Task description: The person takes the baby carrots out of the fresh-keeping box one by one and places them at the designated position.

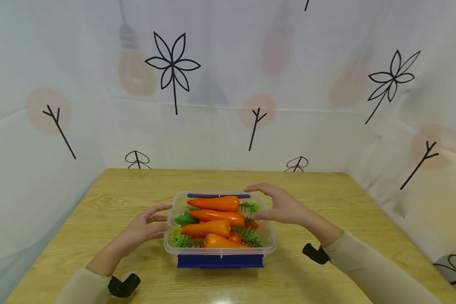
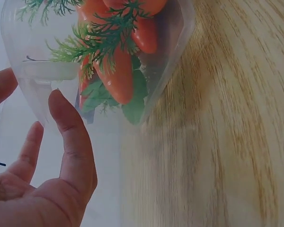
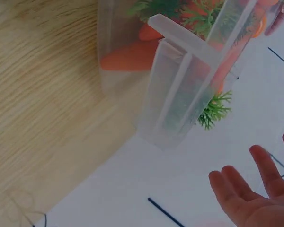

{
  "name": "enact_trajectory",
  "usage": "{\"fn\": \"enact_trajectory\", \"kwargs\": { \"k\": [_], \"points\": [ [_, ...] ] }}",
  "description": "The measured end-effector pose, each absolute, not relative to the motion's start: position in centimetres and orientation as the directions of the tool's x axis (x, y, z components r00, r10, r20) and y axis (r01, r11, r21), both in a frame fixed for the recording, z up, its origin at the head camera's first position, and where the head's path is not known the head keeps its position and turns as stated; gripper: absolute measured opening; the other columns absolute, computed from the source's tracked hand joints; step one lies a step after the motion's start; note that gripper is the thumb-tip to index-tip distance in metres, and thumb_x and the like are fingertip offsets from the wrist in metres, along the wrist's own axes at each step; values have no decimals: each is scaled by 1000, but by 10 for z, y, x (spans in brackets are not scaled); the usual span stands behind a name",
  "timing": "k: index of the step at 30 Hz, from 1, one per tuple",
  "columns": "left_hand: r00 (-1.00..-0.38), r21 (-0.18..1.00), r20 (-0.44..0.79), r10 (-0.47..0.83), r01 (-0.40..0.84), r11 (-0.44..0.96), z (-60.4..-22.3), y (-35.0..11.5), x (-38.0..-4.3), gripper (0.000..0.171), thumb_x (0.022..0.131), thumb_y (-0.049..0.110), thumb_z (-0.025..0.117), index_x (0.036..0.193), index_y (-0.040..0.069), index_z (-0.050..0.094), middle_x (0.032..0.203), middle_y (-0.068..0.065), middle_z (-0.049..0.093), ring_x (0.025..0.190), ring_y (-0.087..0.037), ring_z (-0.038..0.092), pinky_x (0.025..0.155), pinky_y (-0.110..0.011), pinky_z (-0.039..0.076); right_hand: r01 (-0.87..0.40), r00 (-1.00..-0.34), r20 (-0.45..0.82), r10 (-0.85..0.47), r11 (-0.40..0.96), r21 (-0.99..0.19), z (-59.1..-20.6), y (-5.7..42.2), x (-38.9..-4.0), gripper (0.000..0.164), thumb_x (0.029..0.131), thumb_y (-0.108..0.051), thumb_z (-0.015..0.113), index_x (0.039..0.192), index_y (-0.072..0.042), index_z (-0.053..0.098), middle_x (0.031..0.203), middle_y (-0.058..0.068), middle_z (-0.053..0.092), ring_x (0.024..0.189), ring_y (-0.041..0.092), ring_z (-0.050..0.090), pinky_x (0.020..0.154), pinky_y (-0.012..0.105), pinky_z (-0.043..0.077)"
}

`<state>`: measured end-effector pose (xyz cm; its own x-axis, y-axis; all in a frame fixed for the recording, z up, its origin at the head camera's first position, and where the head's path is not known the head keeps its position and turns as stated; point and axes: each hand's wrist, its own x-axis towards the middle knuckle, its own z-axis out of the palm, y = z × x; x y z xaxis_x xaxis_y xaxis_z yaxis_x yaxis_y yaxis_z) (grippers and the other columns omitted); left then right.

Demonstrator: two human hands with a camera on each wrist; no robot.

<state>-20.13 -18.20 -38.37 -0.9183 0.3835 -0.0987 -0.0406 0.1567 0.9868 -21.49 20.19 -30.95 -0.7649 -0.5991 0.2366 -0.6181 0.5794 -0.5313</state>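
A clear plastic food container (image 1: 271, 240) stands on the table, with a blue latch (image 1: 220, 261) along its front. Inside it are piled several orange carrots (image 1: 213, 203) with green leafy sprigs (image 1: 180, 237). My left hand (image 1: 142, 228) is at the container's left side, fingertips right at its rim and fingers loosely bent. In the left wrist view, its thumb and fingers (image 2: 75, 146) are spread by the clear wall. Over the right side hovers my right hand (image 1: 286, 207), fingers spread and holding nothing. The right wrist view shows that hand (image 3: 260, 201) apart from the container wall (image 3: 168, 99).
The light wooden table (image 1: 137, 190) extends around the container. A white cloth (image 1: 220, 139) printed with flowers and twigs hangs behind and at both sides. Black wrist mounts (image 1: 124, 286) show at both cuffs.
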Motion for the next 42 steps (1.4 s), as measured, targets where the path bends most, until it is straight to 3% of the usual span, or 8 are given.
{"fn": "enact_trajectory", "kwargs": {
  "k": [7,23,32,42],
  "points": [
    [-923,988,-120,365,-74,138,-384,-182,-200,70,86,20,69,144,7,32,133,-28,37,108,-27,52,86,-40,47,-634,-723,164,-671,549,-545,-305,189,-221,56,79,-22,76,129,-10,54,128,3,54,121,26,45,98,52,34],
    [-925,989,-105,365,-59,135,-383,-181,-200,71,86,20,69,144,5,31,131,-28,38,106,-27,54,85,-39,48,-668,-555,-28,-831,466,-580,-297,153,-237,51,80,-10,74,127,-5,55,129,6,54,119,25,47,96,47,38],
    [-927,989,-118,356,-77,126,-383,-180,-201,70,85,19,70,144,7,33,131,-28,38,105,-26,55,84,-39,48,-666,-458,-152,-876,451,-595,-295,130,-249,51,80,-9,74,127,-7,55,127,6,54,114,26,50,92,38,42],
    [-929,990,-113,354,-74,121,-385,-181,-201,70,85,19,70,143,6,34,130,-28,38,105,-26,54,85,-40,48,-694,-414,-295,-861,508,-510,-309,111,-250,46,77,-6,76,119,-14,61,124,-6,53,113,11,45,96,29,36]
  ]
}}
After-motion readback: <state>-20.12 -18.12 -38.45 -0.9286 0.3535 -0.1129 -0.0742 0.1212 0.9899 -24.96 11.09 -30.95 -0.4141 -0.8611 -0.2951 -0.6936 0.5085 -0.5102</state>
